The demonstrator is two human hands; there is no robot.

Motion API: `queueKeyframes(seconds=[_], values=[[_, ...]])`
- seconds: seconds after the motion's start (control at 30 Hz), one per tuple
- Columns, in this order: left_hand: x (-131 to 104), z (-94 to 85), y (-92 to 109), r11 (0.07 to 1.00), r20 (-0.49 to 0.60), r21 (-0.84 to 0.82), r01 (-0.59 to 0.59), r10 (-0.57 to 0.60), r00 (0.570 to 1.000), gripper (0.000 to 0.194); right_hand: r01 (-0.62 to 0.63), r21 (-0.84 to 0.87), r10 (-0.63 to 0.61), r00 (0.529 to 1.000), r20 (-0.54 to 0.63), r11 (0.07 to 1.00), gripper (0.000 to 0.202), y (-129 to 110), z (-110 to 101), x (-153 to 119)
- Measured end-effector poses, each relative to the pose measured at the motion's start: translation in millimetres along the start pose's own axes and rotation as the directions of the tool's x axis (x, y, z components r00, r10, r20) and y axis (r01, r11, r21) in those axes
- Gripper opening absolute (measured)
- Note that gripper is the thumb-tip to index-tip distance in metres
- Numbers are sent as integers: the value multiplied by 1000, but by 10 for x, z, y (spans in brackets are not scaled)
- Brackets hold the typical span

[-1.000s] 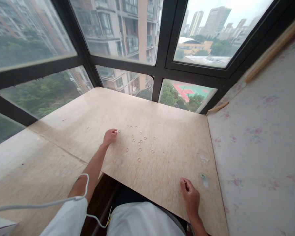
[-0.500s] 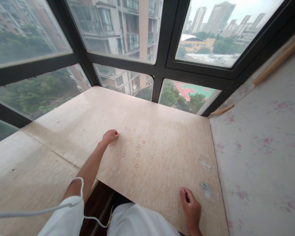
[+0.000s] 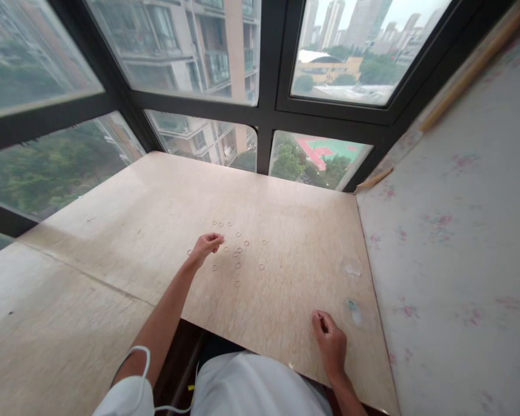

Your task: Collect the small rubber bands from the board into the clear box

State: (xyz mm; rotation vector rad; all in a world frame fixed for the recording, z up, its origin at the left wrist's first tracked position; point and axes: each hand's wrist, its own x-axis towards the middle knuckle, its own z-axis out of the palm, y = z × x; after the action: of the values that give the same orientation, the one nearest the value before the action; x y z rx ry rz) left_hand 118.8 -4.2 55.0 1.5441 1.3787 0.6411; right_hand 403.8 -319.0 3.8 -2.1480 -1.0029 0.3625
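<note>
Several thin small rings lie scattered on the pale stone-patterned surface, among them a reddish ring [image 3: 247, 243] and a nearer ring [image 3: 237, 283]. My left hand [image 3: 207, 248] reaches in from the left over the group, thumb and fingers pinched together. Its fingertips are at the surface between the rings; anything held in them is too small to make out. By the near edge, at lower right, my right hand [image 3: 330, 342] is curled closed, thumb against fingers. What it holds, if anything, is hidden.
Two clear plastic pieces, a crumpled bag [image 3: 353, 269] and a packet with a green mark [image 3: 354, 312], lie near the flowered wall [image 3: 442, 242]. Dark window frames [image 3: 266, 115] border the far side. A white cable [image 3: 146, 361] loops at my left elbow.
My left hand has moved right, from the left side of the rings in among them, still pinched. My right hand keeps its curled pose. The view has shifted slightly.
</note>
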Motion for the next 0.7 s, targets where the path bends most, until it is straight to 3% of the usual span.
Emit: queueKeyframes(seconds=[0.03,0.1,0.2,0.27,0.4,0.7], values=[[-80,85,76,982,36,-186,-7,14,999,23,3,2,-3,1000,1,1000,52,-2,1,0],[-248,248,248,839,129,-544,22,57,990,22,11,9,-11,1000,4,1000,50,-5,1,2],[-492,481,506,641,239,-760,104,127,963,20,27,14,-27,1000,1,1000,49,-6,1,4],[-628,637,644,619,281,-775,125,160,946,19,35,10,-35,999,-1,999,49,-9,1,6],[-824,955,811,711,305,-698,83,191,933,17,46,21,-47,999,7,999,47,-23,0,10],[-1121,1774,943,867,322,-498,-35,222,921,20,69,37,-70,997,30,997,34,-59,-20,-15]])
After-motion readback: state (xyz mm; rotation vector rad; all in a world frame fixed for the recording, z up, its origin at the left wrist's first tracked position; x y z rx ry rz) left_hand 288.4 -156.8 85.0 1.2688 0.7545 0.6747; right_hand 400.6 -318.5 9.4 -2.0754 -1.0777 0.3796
